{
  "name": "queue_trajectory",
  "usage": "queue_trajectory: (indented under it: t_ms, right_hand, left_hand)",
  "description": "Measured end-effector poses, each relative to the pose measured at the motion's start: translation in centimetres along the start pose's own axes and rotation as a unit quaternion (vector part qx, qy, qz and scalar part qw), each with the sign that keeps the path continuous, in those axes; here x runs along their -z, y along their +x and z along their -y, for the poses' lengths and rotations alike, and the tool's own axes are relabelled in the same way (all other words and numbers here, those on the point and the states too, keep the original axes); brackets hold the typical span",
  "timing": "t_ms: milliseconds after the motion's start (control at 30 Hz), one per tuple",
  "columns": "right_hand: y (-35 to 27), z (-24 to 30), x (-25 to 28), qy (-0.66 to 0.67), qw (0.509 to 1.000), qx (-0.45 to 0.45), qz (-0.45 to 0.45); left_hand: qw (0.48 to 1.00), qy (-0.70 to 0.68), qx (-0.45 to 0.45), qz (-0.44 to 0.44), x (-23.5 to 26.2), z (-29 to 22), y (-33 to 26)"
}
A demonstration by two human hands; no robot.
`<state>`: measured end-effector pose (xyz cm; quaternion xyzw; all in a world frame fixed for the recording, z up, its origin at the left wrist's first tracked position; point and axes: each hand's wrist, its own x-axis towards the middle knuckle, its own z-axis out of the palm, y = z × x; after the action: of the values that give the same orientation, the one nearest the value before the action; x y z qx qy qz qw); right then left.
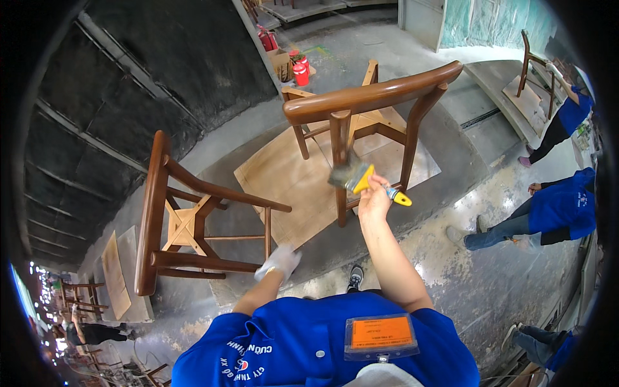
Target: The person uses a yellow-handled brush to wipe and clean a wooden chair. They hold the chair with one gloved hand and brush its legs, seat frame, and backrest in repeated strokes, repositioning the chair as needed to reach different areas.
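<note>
open cardboard (284, 177) separates brush (363, 178) from the edge of the left chair (148, 219).

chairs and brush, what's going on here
The person's bare right hand holds a brush, its bristles against or just in front of a leg of the right chair. The gloved left hand is by a leg of the left chair. Both are seatless brown frames with pale crosspieces.

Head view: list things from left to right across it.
Narrow flat tan sheet, left brown wooden chair frame with pale cross-brace, white-gloved left hand, bare right hand gripping yellow-handled paintbrush, blue-shirted co-workers.
</note>
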<state>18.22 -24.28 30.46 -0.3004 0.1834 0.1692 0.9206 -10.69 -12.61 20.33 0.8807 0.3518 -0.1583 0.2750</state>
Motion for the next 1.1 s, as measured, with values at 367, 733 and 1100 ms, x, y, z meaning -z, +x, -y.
queue_trajectory:
  t_ms: [367,733,1100]
  right_hand:
    - [1.5,-1.8,0.1,0.023,0.985,0.102,0.138]
    - [-6.6,-7.0,39.1,-0.21,0.958,0.019,-0.194]
    - [-26.2,0.5,56.4,-0.533,0.723,0.056,-0.437]
  left_hand:
    - [0.855,-0.21,0.455,0.135,-11.2,32.8,-29.4]
    - [0.854,-0.299,-0.014,-0.426,7.8,14.6,-21.2]
    - [0.753,-0.507,-0.078,-0.412,14.9,11.6,-16.0]
